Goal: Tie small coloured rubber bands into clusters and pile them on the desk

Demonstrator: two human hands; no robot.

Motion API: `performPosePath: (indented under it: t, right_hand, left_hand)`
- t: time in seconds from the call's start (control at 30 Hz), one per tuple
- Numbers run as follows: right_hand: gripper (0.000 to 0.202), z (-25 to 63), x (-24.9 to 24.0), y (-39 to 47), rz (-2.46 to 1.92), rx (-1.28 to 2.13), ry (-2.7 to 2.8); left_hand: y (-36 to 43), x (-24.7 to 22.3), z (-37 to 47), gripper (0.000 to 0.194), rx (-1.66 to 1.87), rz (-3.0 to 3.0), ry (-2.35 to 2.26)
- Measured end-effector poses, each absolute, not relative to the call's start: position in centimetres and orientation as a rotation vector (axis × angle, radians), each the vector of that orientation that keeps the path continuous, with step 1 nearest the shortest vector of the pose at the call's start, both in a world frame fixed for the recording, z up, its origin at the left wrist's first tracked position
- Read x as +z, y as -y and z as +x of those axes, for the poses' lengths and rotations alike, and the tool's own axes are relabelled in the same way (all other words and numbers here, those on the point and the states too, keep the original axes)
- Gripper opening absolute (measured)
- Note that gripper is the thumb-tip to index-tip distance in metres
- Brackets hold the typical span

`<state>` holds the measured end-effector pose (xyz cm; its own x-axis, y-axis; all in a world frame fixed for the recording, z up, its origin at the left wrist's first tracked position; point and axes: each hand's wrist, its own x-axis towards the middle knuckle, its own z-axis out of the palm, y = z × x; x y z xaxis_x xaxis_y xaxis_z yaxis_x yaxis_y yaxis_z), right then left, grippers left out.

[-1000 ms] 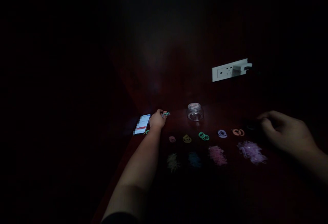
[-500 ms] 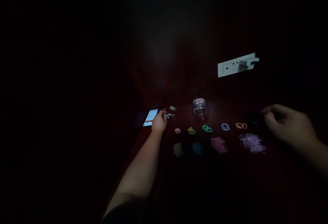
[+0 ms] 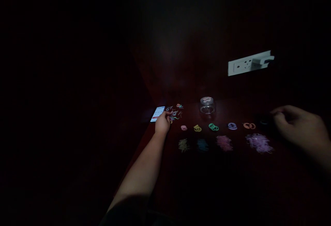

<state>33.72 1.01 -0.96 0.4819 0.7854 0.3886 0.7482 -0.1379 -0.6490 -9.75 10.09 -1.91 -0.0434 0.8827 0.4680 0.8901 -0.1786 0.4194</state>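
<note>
My left hand (image 3: pixel 162 123) reaches to a loose mixed pile of small coloured elastic bands (image 3: pixel 177 113), its fingertips close together at the pile's left edge. What they pinch, if anything, is too small to make out. My right hand (image 3: pixel 300 124) hovers at the right with fingers curled and thumb against the forefinger; its inside is hidden. Beside its fingertips lies a dark hair tie (image 3: pixel 263 122). A row of hair ties runs leftward: orange (image 3: pixel 249 125), purple (image 3: pixel 232 126), green (image 3: pixel 213 127), yellow (image 3: pixel 197 128) and pink (image 3: pixel 183 127).
Nearer me lie heaps of thin bands: yellowish (image 3: pixel 183 145), blue (image 3: pixel 202 145), pink (image 3: pixel 224 143), purple (image 3: pixel 259 143). A lidded clear jar (image 3: pixel 207 106) stands behind the row. A lit phone (image 3: pixel 157 114) lies left of my left hand. A wall socket (image 3: pixel 240 67) holds a plug. The surroundings are dark.
The view has shifted, so the table things sit slightly further right and higher. My left hand has drawn back a little from the mixed pile, showing more of it. My right hand stays curled.
</note>
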Motion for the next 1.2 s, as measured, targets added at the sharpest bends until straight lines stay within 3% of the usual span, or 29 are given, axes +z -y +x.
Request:
performPosePath:
  t: [0.43, 0.67, 1.2]
  right_hand:
    - [0.018, 33.2, -0.3, -0.5, -1.934, 0.113, 1.253]
    - [0.015, 33.2, -0.1, -0.5, -1.922, 0.106, 1.288]
    - [0.028, 33.1, 0.2, -0.3, -1.908, 0.079, 1.261]
  left_hand:
    - [-7.6, -2.5, -11.2, 0.036, -0.808, -2.195, 2.123]
    - [-9.3, -1.9, -11.5, 0.020, -0.746, -2.164, 2.215]
    - [-9.6, -1.7, -12.4, 0.017, -0.921, -2.151, 2.214]
